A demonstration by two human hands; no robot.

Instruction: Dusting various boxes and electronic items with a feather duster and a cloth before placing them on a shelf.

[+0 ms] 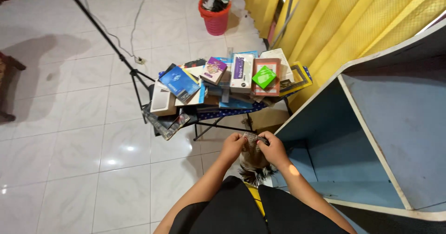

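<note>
Both hands meet in front of my body on a feather duster. My left hand and my right hand grip its woven handle end from either side, with the brown and black-and-white feathers hanging down toward my lap. Just beyond my hands stands a small folding table piled with several small boxes and books, among them a blue box, a purple box and a green packet.
A blue shelf unit with white edges stands open at my right. Yellow curtains hang behind it. A red basket sits far back. A black tripod leg and cables cross the white tiled floor.
</note>
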